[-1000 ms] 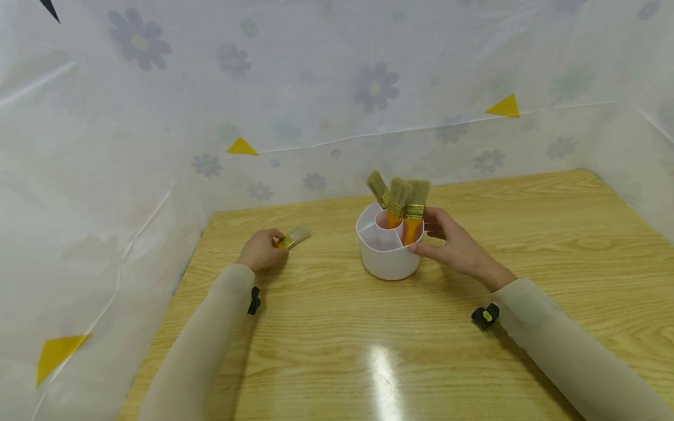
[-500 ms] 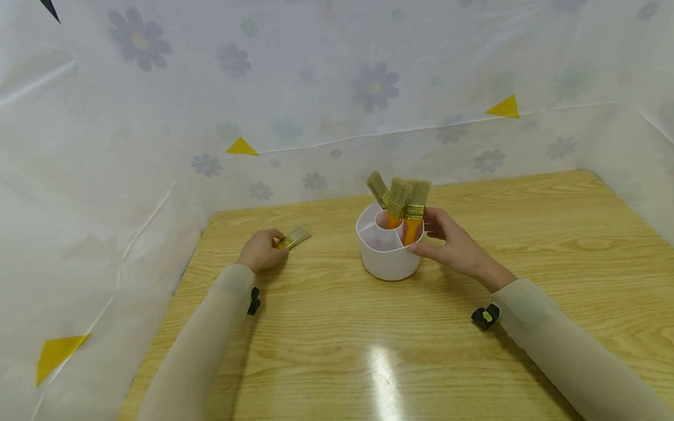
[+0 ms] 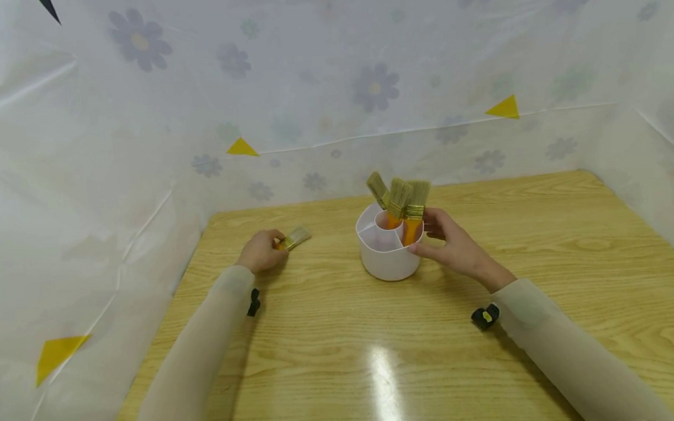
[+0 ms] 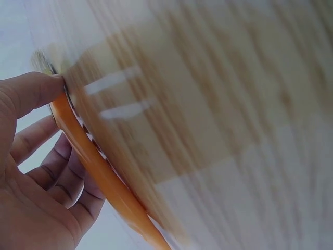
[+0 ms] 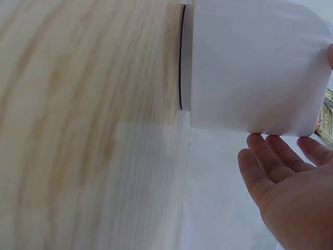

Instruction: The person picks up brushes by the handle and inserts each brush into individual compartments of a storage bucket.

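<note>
My left hand (image 3: 262, 251) pinches a paintbrush (image 3: 299, 236) low over the left part of the table, its pale bristles pointing right. The left wrist view shows the thumb and fingers on its orange handle (image 4: 88, 151), close along the tabletop. A round white divided holder (image 3: 391, 264) stands upright in the middle. Three more paintbrushes (image 3: 418, 197) stand in it, bristles up. My right hand (image 3: 451, 246) holds the holder's right side, thumb at the front rim. In the right wrist view, fingertips touch its smooth wall (image 5: 255, 67); the thumb is mostly out of frame.
The wood-grain table (image 3: 320, 337) reaches back to a white flower-patterned sheet (image 3: 319, 67), which also hangs on both sides. Yellow triangles (image 3: 503, 107) mark the sheet. A dark wrist camera (image 3: 485, 317) sits by the right sleeve.
</note>
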The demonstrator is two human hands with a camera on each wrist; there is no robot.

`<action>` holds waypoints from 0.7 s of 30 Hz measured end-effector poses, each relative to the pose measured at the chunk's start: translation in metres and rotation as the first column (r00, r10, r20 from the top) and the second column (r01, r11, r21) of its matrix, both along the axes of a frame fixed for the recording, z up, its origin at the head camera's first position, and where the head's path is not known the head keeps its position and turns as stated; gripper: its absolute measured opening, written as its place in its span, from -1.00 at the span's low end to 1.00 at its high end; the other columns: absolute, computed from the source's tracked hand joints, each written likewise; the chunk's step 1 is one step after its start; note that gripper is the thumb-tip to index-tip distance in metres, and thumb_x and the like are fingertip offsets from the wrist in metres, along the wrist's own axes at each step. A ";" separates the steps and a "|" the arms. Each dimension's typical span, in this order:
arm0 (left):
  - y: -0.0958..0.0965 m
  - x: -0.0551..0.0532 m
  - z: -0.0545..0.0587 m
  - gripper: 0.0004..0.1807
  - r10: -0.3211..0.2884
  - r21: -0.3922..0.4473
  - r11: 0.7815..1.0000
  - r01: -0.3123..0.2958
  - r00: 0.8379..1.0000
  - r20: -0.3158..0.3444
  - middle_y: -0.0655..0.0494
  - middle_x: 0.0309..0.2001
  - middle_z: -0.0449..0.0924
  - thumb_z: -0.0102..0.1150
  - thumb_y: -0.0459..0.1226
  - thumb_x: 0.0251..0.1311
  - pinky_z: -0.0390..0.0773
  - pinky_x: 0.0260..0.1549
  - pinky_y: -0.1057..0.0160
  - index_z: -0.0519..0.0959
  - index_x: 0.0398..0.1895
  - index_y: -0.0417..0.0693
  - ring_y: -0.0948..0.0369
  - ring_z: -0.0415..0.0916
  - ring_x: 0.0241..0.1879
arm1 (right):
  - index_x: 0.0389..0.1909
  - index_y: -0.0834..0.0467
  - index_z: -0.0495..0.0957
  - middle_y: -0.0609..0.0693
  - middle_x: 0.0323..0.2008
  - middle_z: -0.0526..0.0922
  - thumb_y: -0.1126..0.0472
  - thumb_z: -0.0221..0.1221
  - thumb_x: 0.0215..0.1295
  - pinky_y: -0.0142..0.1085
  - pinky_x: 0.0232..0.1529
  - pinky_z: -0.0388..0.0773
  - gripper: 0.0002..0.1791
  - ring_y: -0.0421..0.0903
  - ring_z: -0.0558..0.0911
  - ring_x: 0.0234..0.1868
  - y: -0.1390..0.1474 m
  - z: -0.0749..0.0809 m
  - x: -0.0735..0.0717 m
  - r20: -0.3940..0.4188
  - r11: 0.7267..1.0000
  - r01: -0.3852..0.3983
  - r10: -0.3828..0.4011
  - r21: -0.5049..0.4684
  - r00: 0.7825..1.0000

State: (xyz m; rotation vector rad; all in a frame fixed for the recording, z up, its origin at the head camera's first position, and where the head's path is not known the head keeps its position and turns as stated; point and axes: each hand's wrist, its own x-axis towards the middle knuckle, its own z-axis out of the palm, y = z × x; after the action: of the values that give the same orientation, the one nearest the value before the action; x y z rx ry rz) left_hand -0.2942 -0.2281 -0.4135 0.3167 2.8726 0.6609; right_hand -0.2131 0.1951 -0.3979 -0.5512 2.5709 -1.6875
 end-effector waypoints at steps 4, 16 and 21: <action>0.000 0.001 0.001 -0.51 -0.006 0.009 1.000 0.006 1.000 -0.003 -0.17 -0.05 0.54 0.19 -0.21 0.22 0.52 -0.19 0.01 0.45 0.21 -0.17 0.01 0.52 -0.16 | 0.39 0.08 0.12 0.07 0.26 0.32 0.05 0.33 0.17 0.05 0.29 0.19 -0.17 0.04 0.34 0.24 0.000 -0.001 0.000 -0.006 1.000 0.002 -0.002 0.006 1.000; 0.000 0.002 0.002 -0.50 -0.019 0.045 0.999 0.019 1.000 -0.001 -0.15 -0.11 0.55 0.19 -0.23 0.23 0.51 -0.39 0.16 0.43 0.22 -0.19 0.10 0.52 -0.33 | 0.39 0.07 0.11 0.06 0.26 0.31 0.04 0.33 0.17 0.05 0.29 0.18 -0.16 0.04 0.33 0.25 0.000 -0.002 0.000 -0.011 1.000 -0.002 0.002 0.010 1.000; 0.003 0.004 0.004 -0.50 -0.020 0.040 0.999 0.020 1.000 -0.007 -0.12 -0.13 0.55 0.20 -0.22 0.23 0.50 -0.41 0.17 0.44 0.22 -0.17 0.11 0.50 -0.36 | 0.39 0.08 0.11 0.07 0.27 0.31 0.04 0.33 0.17 0.06 0.29 0.18 -0.16 0.05 0.33 0.25 0.000 -0.001 0.000 -0.008 1.000 -0.004 0.004 0.011 1.000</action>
State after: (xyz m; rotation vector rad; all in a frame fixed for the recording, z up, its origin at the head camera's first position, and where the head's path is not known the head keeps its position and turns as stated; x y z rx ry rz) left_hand -0.2907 -0.2249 -0.4093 0.3534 2.8616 0.7159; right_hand -0.2129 0.1952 -0.3993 -0.5624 2.5813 -1.6723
